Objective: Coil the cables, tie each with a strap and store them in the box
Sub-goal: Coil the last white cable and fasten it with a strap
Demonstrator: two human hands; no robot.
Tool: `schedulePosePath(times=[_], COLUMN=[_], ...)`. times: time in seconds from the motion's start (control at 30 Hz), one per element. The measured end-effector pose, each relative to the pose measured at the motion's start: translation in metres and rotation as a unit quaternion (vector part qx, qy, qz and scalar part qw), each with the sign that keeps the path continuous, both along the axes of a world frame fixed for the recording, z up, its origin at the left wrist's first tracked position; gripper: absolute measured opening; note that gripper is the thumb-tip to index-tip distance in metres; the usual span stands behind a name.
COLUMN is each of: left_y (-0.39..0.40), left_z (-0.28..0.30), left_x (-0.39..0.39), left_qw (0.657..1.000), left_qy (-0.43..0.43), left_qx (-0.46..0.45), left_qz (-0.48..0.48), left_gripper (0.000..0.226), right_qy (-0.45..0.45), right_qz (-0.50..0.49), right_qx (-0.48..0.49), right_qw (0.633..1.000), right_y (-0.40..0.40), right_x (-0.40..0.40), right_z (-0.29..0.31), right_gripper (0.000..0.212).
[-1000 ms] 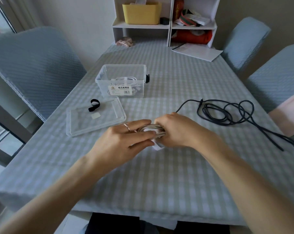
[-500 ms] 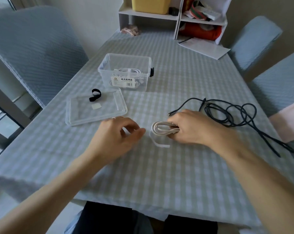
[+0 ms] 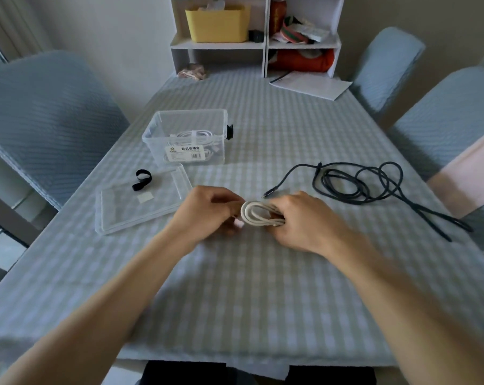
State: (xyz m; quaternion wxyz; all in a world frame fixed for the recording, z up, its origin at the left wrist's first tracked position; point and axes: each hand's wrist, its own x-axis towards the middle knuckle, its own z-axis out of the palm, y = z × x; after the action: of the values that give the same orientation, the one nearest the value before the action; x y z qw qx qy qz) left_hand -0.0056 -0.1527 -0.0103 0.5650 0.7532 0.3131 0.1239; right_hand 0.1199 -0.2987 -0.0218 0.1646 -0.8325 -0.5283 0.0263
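A coiled white cable (image 3: 256, 215) lies at the table's middle, gripped at its right side by my right hand (image 3: 299, 222). My left hand (image 3: 207, 212) is at the coil's left end, fingers curled and pinching a small white strap end (image 3: 238, 224). A loose black cable (image 3: 357, 182) sprawls on the cloth to the right. The clear plastic box (image 3: 186, 138) stands further back with a tied white cable inside. Its lid (image 3: 140, 202) lies flat to the left, with a black strap (image 3: 142, 179) on it.
A white shelf unit (image 3: 256, 45) with a yellow bin stands at the table's far end, beside papers (image 3: 310, 86). Blue-covered chairs (image 3: 40, 112) flank the table on both sides. The checked tablecloth (image 3: 235, 295) hangs over the near edge.
My left hand moved right, back to the coil's left end, and took hold of the white strap end. The right hand kept its grip on the coil.
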Motion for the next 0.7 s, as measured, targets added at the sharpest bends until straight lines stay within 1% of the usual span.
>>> schedulePosePath(times=[0.07,0.13,0.2,0.33,0.47,0.53,0.6,0.7], left_y=[-0.002,-0.004,-0.004,-0.006,-0.009,-0.008,-0.007,-0.002], left_z=[0.000,-0.002,-0.007,-0.014,-0.012,-0.010,-0.012,-0.014], left_x=[0.002,0.006,0.008,0.006,0.007,0.005,0.003,0.000], left_qw=[0.997,0.994,0.994,0.993,0.987,0.978,0.963,0.941], left_qy=[-0.055,-0.088,-0.099,-0.109,-0.153,-0.183,-0.201,-0.214], left_qx=[-0.057,-0.050,-0.030,-0.028,-0.051,-0.099,-0.170,-0.240], left_qz=[0.022,0.039,0.044,0.026,0.014,-0.012,-0.051,-0.102], left_gripper=[0.010,0.008,0.011,0.006,0.011,0.016,0.021,0.030], right_qy=[-0.008,-0.018,-0.015,0.076,0.128,0.139,0.141,0.157], right_qz=[0.003,0.001,-0.010,-0.048,-0.048,-0.055,-0.065,-0.067], right_qx=[-0.002,-0.005,-0.005,0.030,0.047,0.064,0.073,0.088], right_qw=[1.000,1.000,1.000,0.996,0.989,0.987,0.985,0.981], right_y=[0.002,0.005,0.007,0.008,0.016,0.017,0.016,0.015], right_x=[-0.004,-0.006,-0.006,-0.002,-0.005,-0.006,-0.006,-0.004], right_z=[0.002,0.005,0.004,-0.002,-0.002,0.000,0.001,-0.001], right_gripper=[0.008,0.008,0.009,0.023,0.029,0.033,0.038,0.038])
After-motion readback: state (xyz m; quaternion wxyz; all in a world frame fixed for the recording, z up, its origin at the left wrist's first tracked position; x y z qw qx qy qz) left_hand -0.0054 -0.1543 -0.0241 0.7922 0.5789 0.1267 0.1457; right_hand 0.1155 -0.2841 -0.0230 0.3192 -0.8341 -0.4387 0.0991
